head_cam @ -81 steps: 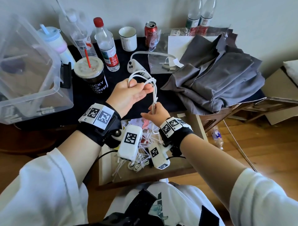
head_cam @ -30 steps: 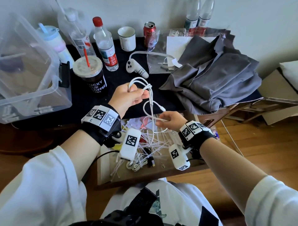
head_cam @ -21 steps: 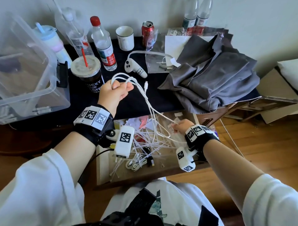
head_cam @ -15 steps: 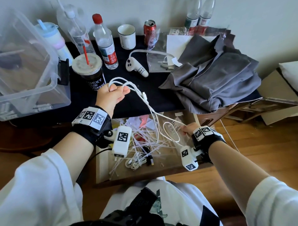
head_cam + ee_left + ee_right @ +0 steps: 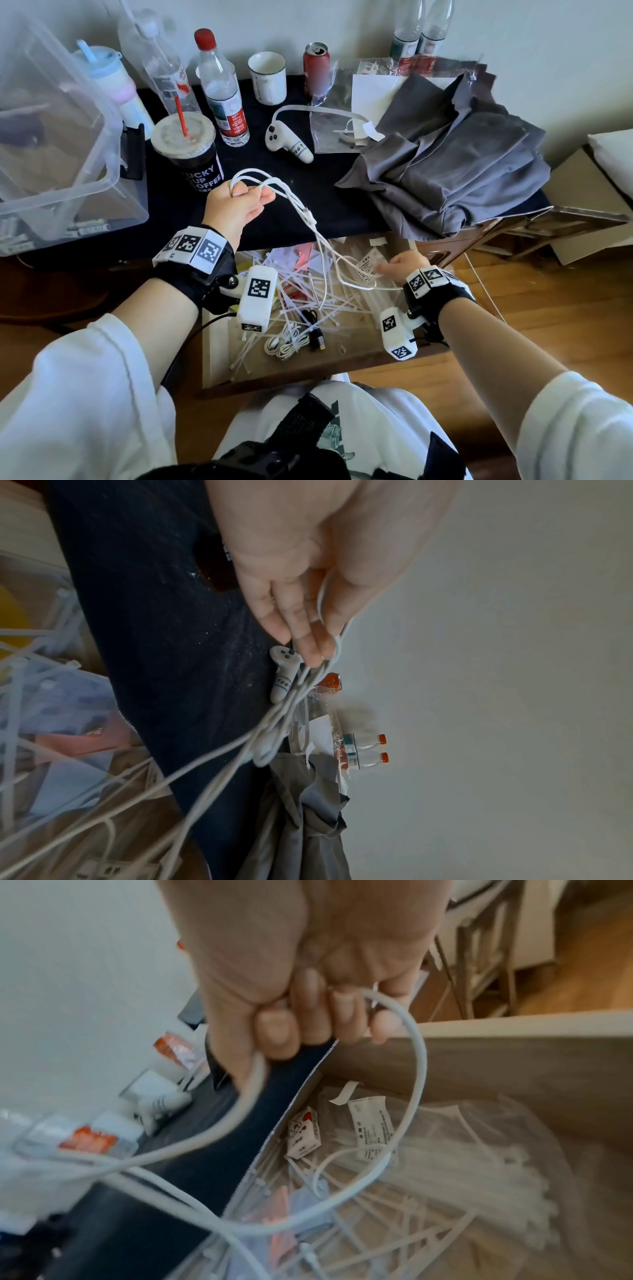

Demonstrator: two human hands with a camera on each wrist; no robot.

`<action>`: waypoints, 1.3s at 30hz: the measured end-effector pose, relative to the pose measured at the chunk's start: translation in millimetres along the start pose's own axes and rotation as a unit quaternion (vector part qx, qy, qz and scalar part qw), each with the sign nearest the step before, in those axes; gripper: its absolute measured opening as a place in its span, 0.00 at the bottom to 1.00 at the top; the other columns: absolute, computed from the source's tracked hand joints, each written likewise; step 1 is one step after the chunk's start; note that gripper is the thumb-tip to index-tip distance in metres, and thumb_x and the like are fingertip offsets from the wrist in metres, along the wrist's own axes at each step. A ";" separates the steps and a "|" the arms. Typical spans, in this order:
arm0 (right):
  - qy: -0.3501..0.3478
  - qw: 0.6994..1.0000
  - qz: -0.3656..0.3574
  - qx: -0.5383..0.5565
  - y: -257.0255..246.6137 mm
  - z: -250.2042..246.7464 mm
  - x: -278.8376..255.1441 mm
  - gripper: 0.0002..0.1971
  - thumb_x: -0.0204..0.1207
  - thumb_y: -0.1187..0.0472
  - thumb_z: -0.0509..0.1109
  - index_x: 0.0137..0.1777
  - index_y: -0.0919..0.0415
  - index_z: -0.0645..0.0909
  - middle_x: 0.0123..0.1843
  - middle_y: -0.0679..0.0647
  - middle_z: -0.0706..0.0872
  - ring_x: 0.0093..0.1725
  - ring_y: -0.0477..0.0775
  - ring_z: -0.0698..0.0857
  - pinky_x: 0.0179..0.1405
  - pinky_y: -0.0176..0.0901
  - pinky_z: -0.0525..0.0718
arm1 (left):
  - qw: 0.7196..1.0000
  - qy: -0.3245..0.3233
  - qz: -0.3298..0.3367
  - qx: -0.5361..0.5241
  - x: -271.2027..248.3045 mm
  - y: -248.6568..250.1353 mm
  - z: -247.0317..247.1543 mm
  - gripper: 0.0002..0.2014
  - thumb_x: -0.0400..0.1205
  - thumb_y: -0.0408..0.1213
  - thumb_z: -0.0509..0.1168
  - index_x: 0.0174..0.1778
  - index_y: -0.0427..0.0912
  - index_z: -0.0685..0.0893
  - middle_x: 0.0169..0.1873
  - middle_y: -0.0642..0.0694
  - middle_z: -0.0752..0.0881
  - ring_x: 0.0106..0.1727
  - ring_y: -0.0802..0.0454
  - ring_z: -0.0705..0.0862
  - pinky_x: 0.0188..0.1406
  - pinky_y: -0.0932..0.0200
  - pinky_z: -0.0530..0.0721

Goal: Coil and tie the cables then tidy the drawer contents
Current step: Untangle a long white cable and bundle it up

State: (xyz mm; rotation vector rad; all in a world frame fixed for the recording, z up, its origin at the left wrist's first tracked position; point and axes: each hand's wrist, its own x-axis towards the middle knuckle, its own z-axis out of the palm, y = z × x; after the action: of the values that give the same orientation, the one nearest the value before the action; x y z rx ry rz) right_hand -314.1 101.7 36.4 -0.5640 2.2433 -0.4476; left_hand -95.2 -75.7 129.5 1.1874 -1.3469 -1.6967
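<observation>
Gripping looped strands of the white cable (image 5: 310,219) above the dark tabletop, the left hand (image 5: 236,209) trails them down to the right hand (image 5: 406,265), which pinches its tail over the open drawer (image 5: 219,346).

A coffee cup (image 5: 186,154) with a red straw is set near a clear bin (image 5: 65,137) at left; grey cloth (image 5: 455,171) is heaped at right, a white controller (image 5: 289,144) between.
</observation>
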 end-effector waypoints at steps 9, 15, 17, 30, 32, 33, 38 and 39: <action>0.045 0.997 0.036 -0.053 12.6 -7.0 0.5 0.15 0.71 0.54 0.73 0.27 0.62 0.78 0.28 0.54 0.79 0.28 0.51 0.77 0.24 0.37 0.71 | 1.000 0.023 0.002 -0.013 12.8 5.6 -10.0 0.18 0.84 0.26 0.58 0.31 0.47 0.64 0.44 0.45 0.87 0.47 0.55 0.89 0.51 0.64 0.83; -0.011 1.000 -0.022 0.017 -1.1 2.0 7.7 0.14 0.75 0.53 0.71 0.30 0.55 0.80 0.32 0.54 0.82 0.30 0.50 0.78 0.32 0.38 0.74 | 0.988 -0.125 -0.057 0.065 5.8 3.1 -10.1 0.18 0.82 0.24 0.61 0.32 0.47 0.65 0.32 0.48 0.90 0.35 0.54 0.90 0.43 0.62 0.81; -0.004 0.997 -0.074 0.024 -14.2 2.4 6.3 0.04 0.73 0.58 0.73 0.39 0.52 0.82 0.37 0.48 0.83 0.41 0.50 0.82 0.41 0.38 0.77 | 0.982 -0.159 -0.056 0.081 2.2 4.8 -4.6 0.16 0.82 0.23 0.61 0.34 0.46 0.67 0.31 0.46 0.90 0.34 0.52 0.90 0.40 0.63 0.81; -0.195 0.877 -0.305 0.315 -97.4 5.3 -41.5 0.10 0.84 0.66 0.56 0.47 0.63 0.79 0.32 0.47 0.87 0.32 0.40 0.85 0.38 0.31 0.84 | 0.962 -0.233 -0.035 0.136 -3.7 16.6 4.2 0.12 0.80 0.23 0.62 0.47 0.46 0.83 0.25 0.47 0.85 0.30 0.52 0.84 0.33 0.63 0.86; -0.167 0.880 -0.290 0.338 -99.0 1.1 -42.0 0.14 0.85 0.65 0.55 0.39 0.61 0.76 0.25 0.49 0.85 0.26 0.43 0.85 0.31 0.34 0.86 | 0.966 -0.210 -0.049 0.146 -1.1 13.5 0.8 0.11 0.79 0.24 0.64 0.46 0.45 0.84 0.26 0.47 0.87 0.30 0.53 0.86 0.36 0.63 0.87; -0.145 0.879 -0.268 0.366 -99.0 -2.6 -41.1 0.14 0.86 0.63 0.54 0.38 0.61 0.74 0.24 0.49 0.84 0.25 0.45 0.85 0.28 0.37 0.85 | 0.970 -0.189 -0.055 0.146 0.7 11.4 -1.9 0.09 0.80 0.25 0.64 0.46 0.44 0.84 0.26 0.47 0.87 0.29 0.54 0.87 0.38 0.64 0.86; -0.044 0.866 -0.194 0.459 -85.9 -21.3 -28.2 0.16 0.88 0.59 0.50 0.38 0.59 0.70 0.18 0.50 0.79 0.11 0.46 0.72 0.15 0.30 0.71 | 0.987 -0.095 -0.082 0.098 8.5 -0.6 -21.0 0.07 0.82 0.30 0.63 0.42 0.44 0.83 0.32 0.47 0.88 0.31 0.57 0.88 0.40 0.64 0.83; -0.036 0.863 -0.193 0.465 -82.9 -23.4 -26.3 0.16 0.88 0.59 0.50 0.38 0.60 0.70 0.17 0.50 0.77 0.10 0.44 0.66 0.15 0.28 0.66 | 0.987 -0.095 -0.087 0.100 8.8 -2.4 -23.5 0.07 0.82 0.29 0.62 0.42 0.44 0.83 0.33 0.46 0.88 0.31 0.57 0.88 0.40 0.64 0.83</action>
State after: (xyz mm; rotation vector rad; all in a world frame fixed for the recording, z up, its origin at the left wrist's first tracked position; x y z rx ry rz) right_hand -294.5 49.1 106.8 -0.4705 1.5492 -1.5635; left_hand -76.6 -91.6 123.6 1.3150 -1.6016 -1.8704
